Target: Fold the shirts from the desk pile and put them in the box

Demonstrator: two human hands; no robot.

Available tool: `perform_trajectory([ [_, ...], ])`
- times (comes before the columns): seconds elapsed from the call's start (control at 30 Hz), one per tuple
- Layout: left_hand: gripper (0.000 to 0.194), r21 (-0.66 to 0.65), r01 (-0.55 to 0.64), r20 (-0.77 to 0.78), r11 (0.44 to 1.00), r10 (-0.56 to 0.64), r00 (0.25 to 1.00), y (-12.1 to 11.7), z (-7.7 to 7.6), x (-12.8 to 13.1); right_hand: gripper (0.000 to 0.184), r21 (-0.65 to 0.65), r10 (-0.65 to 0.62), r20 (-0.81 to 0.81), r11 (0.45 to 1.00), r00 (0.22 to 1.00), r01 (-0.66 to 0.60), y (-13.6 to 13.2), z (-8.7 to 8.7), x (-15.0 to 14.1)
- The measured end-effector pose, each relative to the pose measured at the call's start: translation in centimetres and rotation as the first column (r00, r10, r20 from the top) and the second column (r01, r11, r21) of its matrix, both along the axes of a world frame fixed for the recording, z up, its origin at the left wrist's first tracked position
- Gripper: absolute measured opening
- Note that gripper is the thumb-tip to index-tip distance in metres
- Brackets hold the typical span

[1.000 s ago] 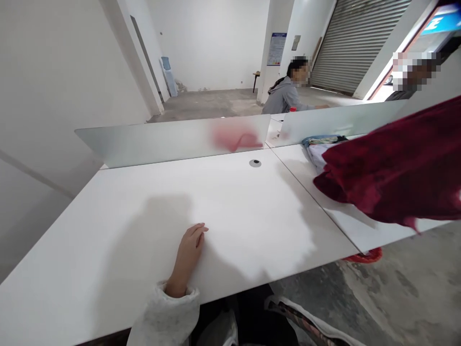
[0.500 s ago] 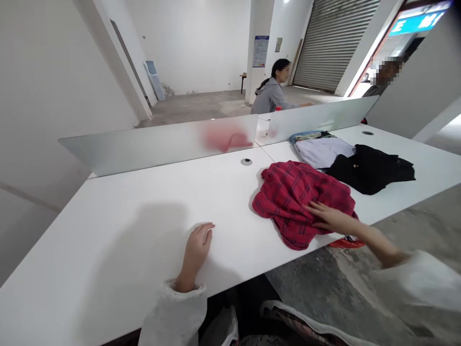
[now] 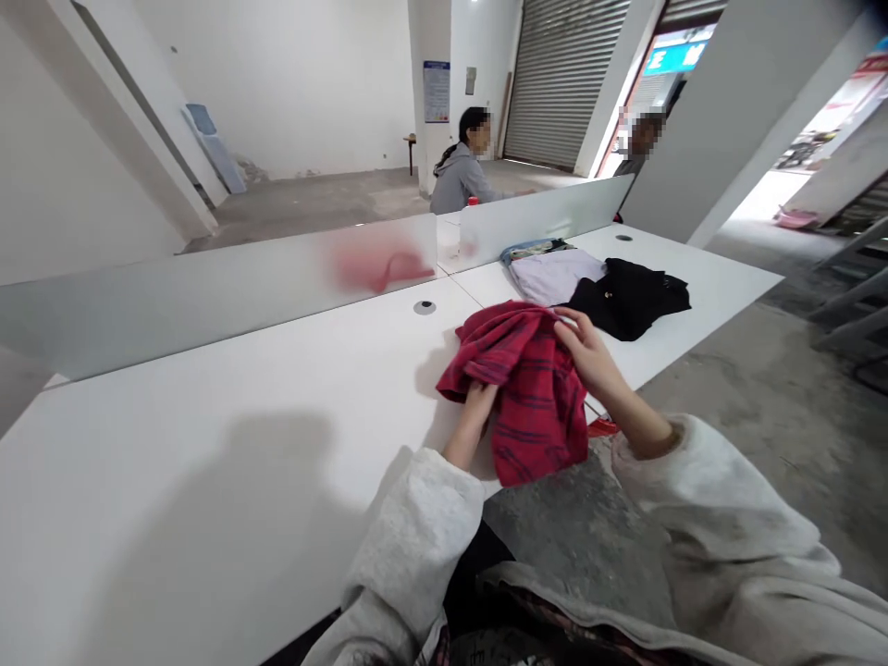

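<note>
One crumpled red plaid garment [image 3: 537, 421] was bunched over the near edge of the white desk [image 3: 375, 370], the left hand [image 3: 478, 403] tucked into its folds, grip hidden, and the right hand [image 3: 586, 351] touching its top edge with bent fingers, though whether they pinched or merely rested could not be told. The cloth looked light, soft and hardly fragile, apt to sag, so opposite edges or seams seemed the surest holds.
</note>
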State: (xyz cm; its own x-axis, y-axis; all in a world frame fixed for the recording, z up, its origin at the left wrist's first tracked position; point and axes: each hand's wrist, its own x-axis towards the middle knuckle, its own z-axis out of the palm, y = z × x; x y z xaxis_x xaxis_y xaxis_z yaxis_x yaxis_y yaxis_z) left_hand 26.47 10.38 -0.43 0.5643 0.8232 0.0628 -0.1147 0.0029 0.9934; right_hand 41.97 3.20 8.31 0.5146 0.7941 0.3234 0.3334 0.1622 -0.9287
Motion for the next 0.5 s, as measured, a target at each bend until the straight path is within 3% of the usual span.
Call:
perform_trajectory([
  [0.07, 0.054, -0.009, -0.047, 0.011, 0.999, 0.048, 0.999, 0.5, 0.3, 0.2, 0.055, 0.000, -0.029, 0.208, 1.000, 0.978, 0.029, -1.6, -2.9, -1.5],
  [0.13, 0.050, 0.005, -0.046, 0.025, 0.999, 0.046, 0.999, 0.9, 1.0, -0.1, 0.068, -0.118, 0.110, 0.434, 0.991, 0.894, -0.064, -2.9, -5.8, -2.3],
  [0.2, 0.044, 0.047, -0.054, 0.031, 0.997, 0.053, 0.998, 1.5, 2.2, -0.9, 0.055, -0.287, 0.293, 0.537, 0.945, 0.791, -0.155, -3.4, -7.2, -1.8],
  [0.23, 0.043, 0.069, -0.076, 0.036, 0.995, 0.074, 0.997, 2.1, 3.1, -1.5, 0.043, -0.336, 0.340, 0.551, 0.926, 0.762, -0.170, -3.4, -7.0, -1.1],
  [0.3, 0.041, 0.126, -0.170, 0.029, 0.977, 0.168, 0.985, 3.5, 5.7, -3.4, 0.030, -0.331, 0.314, 0.571, 0.934, 0.758, -0.138, -3.1, -4.7, 0.7],
  [0.37, 0.038, 0.229, -0.316, -0.003, 0.921, 0.325, 0.946, 5.0, 9.4, -6.1, 0.028, -0.212, 0.181, 0.609, 0.975, 0.772, -0.061, -3.0, -0.2, 2.3],
  [0.43, 0.035, 0.346, -0.482, 0.080, 0.805, 0.487, 0.870, 6.0, 14.0, -9.4, 0.030, -0.028, 0.024, 0.646, 1.000, 0.763, -0.008, -3.5, 5.1, 3.4],
  [0.5, 0.021, 0.509, -0.575, 0.266, 0.640, 0.519, 0.813, 6.0, 18.7, -12.6, 0.035, 0.188, -0.176, 0.610, 0.979, 0.772, 0.074, -4.2, 9.8, 3.9],
])
